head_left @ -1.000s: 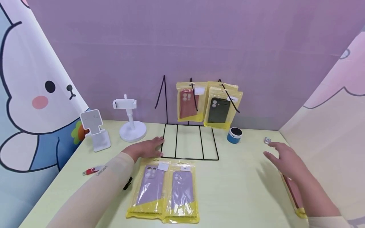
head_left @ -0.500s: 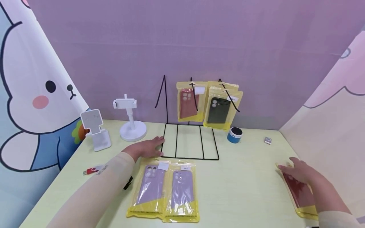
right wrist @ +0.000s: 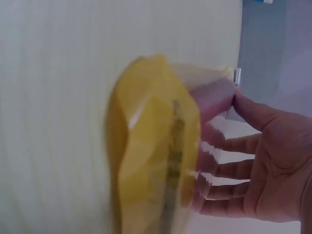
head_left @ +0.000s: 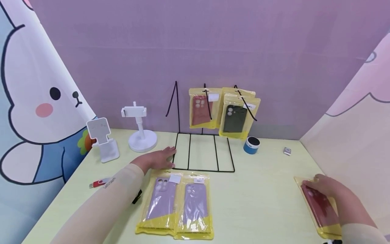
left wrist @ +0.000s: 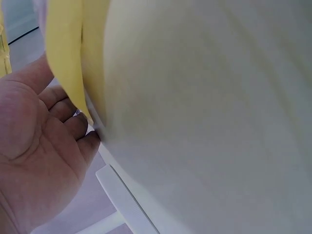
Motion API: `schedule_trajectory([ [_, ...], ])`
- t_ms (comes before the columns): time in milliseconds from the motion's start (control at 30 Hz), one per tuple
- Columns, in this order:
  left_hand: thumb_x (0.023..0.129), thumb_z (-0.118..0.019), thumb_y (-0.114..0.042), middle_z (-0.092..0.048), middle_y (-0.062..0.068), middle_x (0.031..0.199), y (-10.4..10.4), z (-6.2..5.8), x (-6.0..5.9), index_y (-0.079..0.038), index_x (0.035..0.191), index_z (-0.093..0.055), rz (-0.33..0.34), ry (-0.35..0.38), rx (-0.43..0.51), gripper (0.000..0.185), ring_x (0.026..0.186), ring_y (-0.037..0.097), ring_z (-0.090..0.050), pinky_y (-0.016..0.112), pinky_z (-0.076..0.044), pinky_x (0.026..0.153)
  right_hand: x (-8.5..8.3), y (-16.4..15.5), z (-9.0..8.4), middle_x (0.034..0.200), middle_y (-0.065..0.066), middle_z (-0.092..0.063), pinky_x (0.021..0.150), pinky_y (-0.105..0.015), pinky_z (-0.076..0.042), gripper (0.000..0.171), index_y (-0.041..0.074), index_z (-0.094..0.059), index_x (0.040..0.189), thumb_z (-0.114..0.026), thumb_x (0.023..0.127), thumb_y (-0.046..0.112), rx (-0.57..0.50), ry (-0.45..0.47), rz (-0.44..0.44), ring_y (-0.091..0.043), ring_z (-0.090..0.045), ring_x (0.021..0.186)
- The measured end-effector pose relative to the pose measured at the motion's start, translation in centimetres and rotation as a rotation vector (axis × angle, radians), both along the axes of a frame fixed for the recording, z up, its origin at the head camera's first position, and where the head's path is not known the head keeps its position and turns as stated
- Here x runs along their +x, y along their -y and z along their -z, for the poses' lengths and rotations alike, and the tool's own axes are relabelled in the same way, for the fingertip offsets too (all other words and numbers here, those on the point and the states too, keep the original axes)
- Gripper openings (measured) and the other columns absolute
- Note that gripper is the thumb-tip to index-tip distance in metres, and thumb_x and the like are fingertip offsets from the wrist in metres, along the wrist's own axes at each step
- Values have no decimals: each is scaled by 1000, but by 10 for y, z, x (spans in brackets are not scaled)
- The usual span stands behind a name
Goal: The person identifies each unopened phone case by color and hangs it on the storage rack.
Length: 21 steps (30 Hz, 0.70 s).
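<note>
The pale yellow-green table [head_left: 262, 200] fills the lower half of the head view, backed by a purple wall [head_left: 213, 44] across the top and cartoon-rabbit panels [head_left: 33, 101] at the left edge. At the centre stands a black wire display rack [head_left: 202, 152], its flat grid base on the table and its upright hooks carrying a packaged red case [head_left: 201, 109] and a packaged black case [head_left: 235, 118] just above the middle of the frame. In the lower centre two purple phone cases in yellow bags [head_left: 178, 205] lie side by side, touching, just below the rack's base. The left hand [head_left: 156, 158], left of centre, lies flat with straight fingers on the table, its fingertips at the rack's near left corner; the left wrist view shows the palm open beside a yellow edge. At the lower right the right hand [head_left: 330, 189] rests on top of a red phone case in a yellow bag [head_left: 320, 208] that lies on the table by the right panel; the right wrist view shows its fingers loosely spread against the bag's clear film [right wrist: 161, 146], blurred, and whether they grip it I cannot tell. Left of centre stand a white phone stand [head_left: 140, 127] and a smaller white folding stand [head_left: 102, 139]; a blue round speaker [head_left: 251, 145] sits right of the rack, a red USB stick [head_left: 99, 183] lies at the lower left, and a small silver clip [head_left: 287, 151] lies right of the speaker
</note>
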State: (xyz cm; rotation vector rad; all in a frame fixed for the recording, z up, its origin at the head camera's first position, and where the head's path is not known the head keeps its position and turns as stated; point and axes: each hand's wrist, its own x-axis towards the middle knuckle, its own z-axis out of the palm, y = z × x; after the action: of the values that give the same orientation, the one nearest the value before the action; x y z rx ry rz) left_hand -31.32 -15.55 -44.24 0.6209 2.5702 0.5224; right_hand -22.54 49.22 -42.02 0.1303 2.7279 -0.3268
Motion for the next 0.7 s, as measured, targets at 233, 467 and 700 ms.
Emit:
schedule_trajectory([
  [233, 98, -56, -41, -4, 7, 166, -1, 1, -1, -14, 159, -15, 13, -16, -17, 77, 153, 30, -3, 49, -11, 123, 2, 5, 7, 103, -36, -58, 75, -52, -53, 74, -20, -46, 119, -66, 89, 45, -42, -16, -31, -45, -58, 91],
  [467, 99, -55, -39, -4, 9, 166, 0, 0, 1, -12, 158, -16, 25, -11, -2, 76, 152, 33, -3, 52, -11, 123, 4, 21, 3, 84, -13, -59, 56, -35, -48, 39, -9, -57, 96, -66, 90, 29, -107, -36, -73, -22, -54, 70],
  [700, 99, -55, -40, -4, 9, 166, 0, -1, 2, -12, 158, -16, 18, -9, -1, 76, 152, 32, -3, 51, -11, 123, 4, 43, -6, 75, -4, -52, 55, -32, -44, 27, 3, -53, 84, -63, 93, 26, -96, -132, -162, -18, -49, 64],
])
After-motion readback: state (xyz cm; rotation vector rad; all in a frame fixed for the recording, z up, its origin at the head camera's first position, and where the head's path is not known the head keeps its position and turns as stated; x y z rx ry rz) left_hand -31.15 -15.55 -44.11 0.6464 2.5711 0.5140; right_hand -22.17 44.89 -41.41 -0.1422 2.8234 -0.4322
